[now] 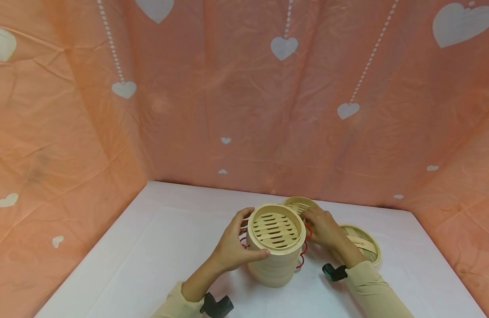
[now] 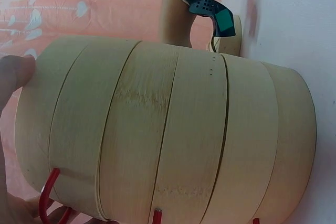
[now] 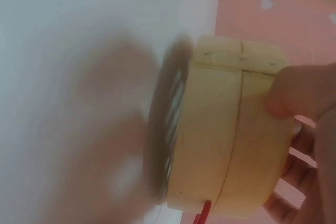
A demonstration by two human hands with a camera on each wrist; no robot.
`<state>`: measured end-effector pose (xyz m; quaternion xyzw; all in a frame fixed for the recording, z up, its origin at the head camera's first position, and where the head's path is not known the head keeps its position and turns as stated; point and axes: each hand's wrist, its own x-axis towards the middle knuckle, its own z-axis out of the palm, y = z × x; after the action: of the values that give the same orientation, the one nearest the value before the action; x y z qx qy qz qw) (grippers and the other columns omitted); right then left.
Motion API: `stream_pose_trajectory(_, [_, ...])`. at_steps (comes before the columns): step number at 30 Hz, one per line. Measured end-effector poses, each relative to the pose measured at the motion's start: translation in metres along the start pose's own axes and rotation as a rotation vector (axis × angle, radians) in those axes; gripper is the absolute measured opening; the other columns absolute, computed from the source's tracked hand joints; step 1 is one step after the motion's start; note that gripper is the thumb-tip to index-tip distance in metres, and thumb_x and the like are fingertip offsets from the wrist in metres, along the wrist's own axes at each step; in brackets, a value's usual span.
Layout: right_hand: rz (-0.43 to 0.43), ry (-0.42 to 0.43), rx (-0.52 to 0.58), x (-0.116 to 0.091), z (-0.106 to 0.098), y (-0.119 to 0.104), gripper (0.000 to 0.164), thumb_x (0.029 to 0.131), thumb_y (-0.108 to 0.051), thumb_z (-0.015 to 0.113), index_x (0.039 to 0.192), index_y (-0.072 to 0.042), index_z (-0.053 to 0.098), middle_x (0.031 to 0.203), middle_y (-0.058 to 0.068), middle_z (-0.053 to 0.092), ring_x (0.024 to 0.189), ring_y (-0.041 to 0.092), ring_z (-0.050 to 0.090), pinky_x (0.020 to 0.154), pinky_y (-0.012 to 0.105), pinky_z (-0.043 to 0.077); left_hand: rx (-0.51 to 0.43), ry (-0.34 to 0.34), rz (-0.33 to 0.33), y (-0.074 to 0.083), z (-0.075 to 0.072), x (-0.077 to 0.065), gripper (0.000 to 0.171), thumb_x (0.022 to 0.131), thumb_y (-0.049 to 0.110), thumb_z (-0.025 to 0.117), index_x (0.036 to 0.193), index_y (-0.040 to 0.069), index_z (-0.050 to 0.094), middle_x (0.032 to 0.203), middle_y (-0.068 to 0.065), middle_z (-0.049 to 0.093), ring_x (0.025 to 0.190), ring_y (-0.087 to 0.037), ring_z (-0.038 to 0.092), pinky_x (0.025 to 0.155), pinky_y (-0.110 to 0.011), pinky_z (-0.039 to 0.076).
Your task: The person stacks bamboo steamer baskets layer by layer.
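Note:
A tall stack of bamboo steamer baskets (image 1: 273, 268) stands upright near the front middle of the table, slatted floor showing at its top. My left hand (image 1: 232, 249) holds the stack near its upper rim, thumb across the front and fingers round the left side. Just behind and to the right, my right hand (image 1: 323, 226) grips another bamboo steamer basket (image 3: 210, 135) by its upper wall, thumb on the near side. In the right wrist view, that basket hangs tilted above the white surface, its dark slatted underside showing. Red loops (image 2: 48, 195) stick out from the stack's sides.
A round woven bamboo lid (image 1: 365, 242) lies right of the stack, partly behind the right forearm. White cloth covers the table (image 1: 149, 247). Pink curtains with white hearts (image 1: 244, 110) rise behind and at both sides. Each wrist carries a black camera mount (image 1: 217, 304).

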<state>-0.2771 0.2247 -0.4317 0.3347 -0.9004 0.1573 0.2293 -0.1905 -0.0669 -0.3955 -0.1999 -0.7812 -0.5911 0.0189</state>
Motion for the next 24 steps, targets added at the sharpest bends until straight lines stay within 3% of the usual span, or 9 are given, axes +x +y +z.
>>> stream_pose_trajectory(7, [0.117, -0.035, -0.025, -0.001, -0.009, -0.004, 0.027, 0.072, -0.024, 0.080, 0.092, -0.020, 0.063, 0.082, -0.006, 0.055, 0.081, 0.014, 0.051, 0.070, 0.037, 0.040, -0.017, -0.001, 0.004, -0.003, 0.000, 0.001, 0.097, 0.063, 0.024, 0.088, 0.144, 0.015, 0.035, 0.134, -0.010, 0.049, 0.117, -0.031, 0.054, 0.086, -0.041, 0.052])
stream_pose_trajectory(16, [0.111, 0.078, -0.099, 0.004, -0.025, -0.010, 0.027, 0.069, -0.012, 0.076, 0.093, -0.014, 0.064, 0.081, 0.000, 0.056, 0.079, 0.019, 0.054, 0.067, 0.043, 0.044, -0.010, 0.008, 0.004, -0.001, 0.001, 0.001, 0.099, 0.062, 0.026, 0.088, 0.145, 0.013, 0.035, 0.134, -0.010, 0.048, 0.119, -0.031, 0.053, 0.091, -0.046, 0.050])
stream_pose_trajectory(24, [0.091, 0.180, -0.093, 0.011, -0.043, -0.016, 0.025, 0.066, -0.007, 0.069, 0.090, -0.011, 0.065, 0.078, 0.001, 0.054, 0.074, 0.017, 0.051, 0.065, 0.039, 0.041, -0.029, 0.015, 0.008, 0.000, 0.001, 0.001, 0.099, 0.062, 0.025, 0.088, 0.144, 0.012, 0.035, 0.135, -0.012, 0.048, 0.120, -0.034, 0.053, 0.088, -0.047, 0.052])
